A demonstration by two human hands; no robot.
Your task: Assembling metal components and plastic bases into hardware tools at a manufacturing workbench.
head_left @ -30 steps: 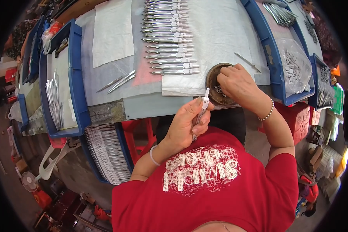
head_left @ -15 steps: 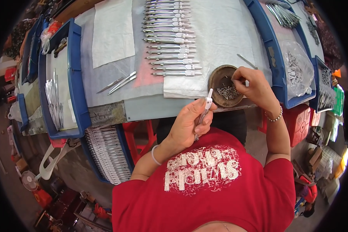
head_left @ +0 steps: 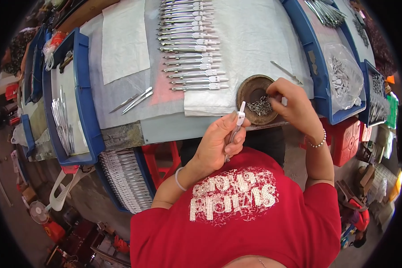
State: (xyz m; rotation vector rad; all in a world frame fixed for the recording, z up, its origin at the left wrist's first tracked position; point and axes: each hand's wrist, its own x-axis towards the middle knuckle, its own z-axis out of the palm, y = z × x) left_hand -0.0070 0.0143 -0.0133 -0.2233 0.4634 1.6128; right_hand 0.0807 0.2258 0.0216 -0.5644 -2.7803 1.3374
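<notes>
My left hand (head_left: 223,139) is closed around a silver drawing compass (head_left: 239,119), its white head and narrow white tip pointing up from my fingers. Over the right side of a round brown bowl (head_left: 243,91), my right hand (head_left: 294,103) has its fingers bent and pinched. A small white piece (head_left: 284,101) shows between those fingers. The fingertips reach down to small metal screws (head_left: 259,106) heaped in the bowl; whether they grip a screw is hidden. Several similar white-headed compasses (head_left: 196,67) lie in a column on the table beyond my left hand.
Loose metal pieces (head_left: 131,102) lie on the table's left. A thin metal rod (head_left: 286,72) rests beyond the bowl. Blue trays (head_left: 82,89) of metal parts flank the table, the right one holding a clear plastic bag (head_left: 344,76). A blue crate (head_left: 125,178) of compasses stands below the table edge.
My right fingertips have dipped lower into the bowl, toward the screws. My left hand keeps its hold on the compass. The view has shifted slightly.
</notes>
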